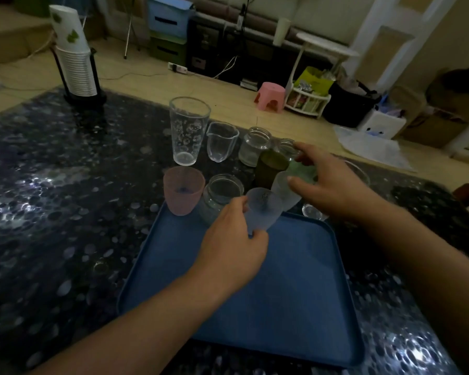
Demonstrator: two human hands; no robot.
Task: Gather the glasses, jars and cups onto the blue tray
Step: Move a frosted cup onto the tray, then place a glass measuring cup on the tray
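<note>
The blue tray [295,288] lies on the dark patterned table in front of me. My left hand [233,247] grips a frosted pale blue cup [263,209] above the tray's far edge. My right hand [333,185] reaches over a frosted white cup [282,188], thumb against its rim, fingers spread toward a green cup [301,169]. Behind stand a dark olive cup [270,166], a pink frosted cup [183,189], a clear jar [221,196], a tall clear glass [188,129], a spouted clear glass [221,140] and another jar [255,146].
A stack of paper cups [75,63] in a black holder stands at the table's far left. A small clear glass [313,211] sits under my right wrist. Beyond the table are a pink stool [270,97], a white rack and boxes on the floor.
</note>
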